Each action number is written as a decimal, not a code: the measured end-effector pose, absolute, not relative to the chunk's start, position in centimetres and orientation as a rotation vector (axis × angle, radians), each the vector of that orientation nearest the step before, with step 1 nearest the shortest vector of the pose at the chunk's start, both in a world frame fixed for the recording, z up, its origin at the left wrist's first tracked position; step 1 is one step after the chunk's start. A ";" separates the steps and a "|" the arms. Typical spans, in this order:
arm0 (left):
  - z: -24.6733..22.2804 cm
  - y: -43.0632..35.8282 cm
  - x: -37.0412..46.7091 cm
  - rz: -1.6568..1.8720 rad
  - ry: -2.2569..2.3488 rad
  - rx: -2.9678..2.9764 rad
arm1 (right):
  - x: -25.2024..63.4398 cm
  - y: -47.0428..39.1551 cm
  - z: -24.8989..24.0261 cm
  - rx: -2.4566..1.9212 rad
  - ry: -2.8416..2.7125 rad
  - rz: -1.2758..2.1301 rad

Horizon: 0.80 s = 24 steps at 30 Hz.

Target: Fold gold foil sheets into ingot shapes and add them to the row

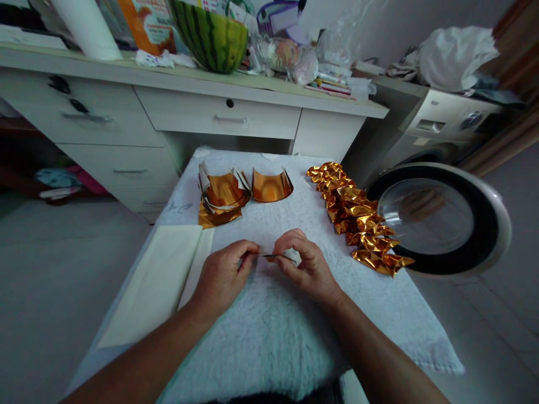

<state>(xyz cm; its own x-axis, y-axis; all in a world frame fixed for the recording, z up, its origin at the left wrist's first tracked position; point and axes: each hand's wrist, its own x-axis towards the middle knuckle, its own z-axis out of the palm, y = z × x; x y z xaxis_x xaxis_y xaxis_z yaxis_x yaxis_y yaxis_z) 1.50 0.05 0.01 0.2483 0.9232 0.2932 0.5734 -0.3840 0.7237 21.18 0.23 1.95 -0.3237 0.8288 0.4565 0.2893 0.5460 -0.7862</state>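
Observation:
My left hand point(225, 275) is closed in a pinch, its fingertips close to those of my right hand; whatever they hold is too small to make out. My right hand point(309, 266) pinches a thin piece with a dark edge point(269, 256), seen almost edge-on over the cloth. Beyond my hands lies a stack of curled gold foil sheets point(223, 191) with pale backs. Beside it, a separate curled gold foil sheet point(272, 187) rests on the cloth. To the right, folded gold foil pieces with pointed ends point(360, 210) lie in an overlapping row.
A pale cloth point(269, 336) covers the small table. On its left side lie flat cream sheets point(155, 280). A white drawer counter point(223, 112) stands behind, carrying a cut watermelon point(210, 36). At the right, a washing machine's open round door point(488, 224) reaches near the table edge.

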 end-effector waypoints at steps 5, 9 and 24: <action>-0.1 0.2 1.4 1.107 1.287 2.099 | 21.4 0.3 1.6 -0.943 -1.965 0.585; -0.2 0.3 1.2 1.082 1.293 2.138 | 21.3 0.4 0.9 -1.062 -2.045 0.478; -0.4 0.1 1.2 0.756 1.300 2.239 | 20.7 0.1 0.4 -1.126 -2.441 0.410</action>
<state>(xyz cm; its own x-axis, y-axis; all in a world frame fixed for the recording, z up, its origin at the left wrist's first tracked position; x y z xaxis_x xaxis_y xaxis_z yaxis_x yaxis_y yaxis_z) 1.20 0.07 -0.35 0.4088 0.8817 0.2357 0.6407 -0.4611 0.6139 20.70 0.11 0.45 -0.5842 0.7725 0.2489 0.6488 0.6288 -0.4285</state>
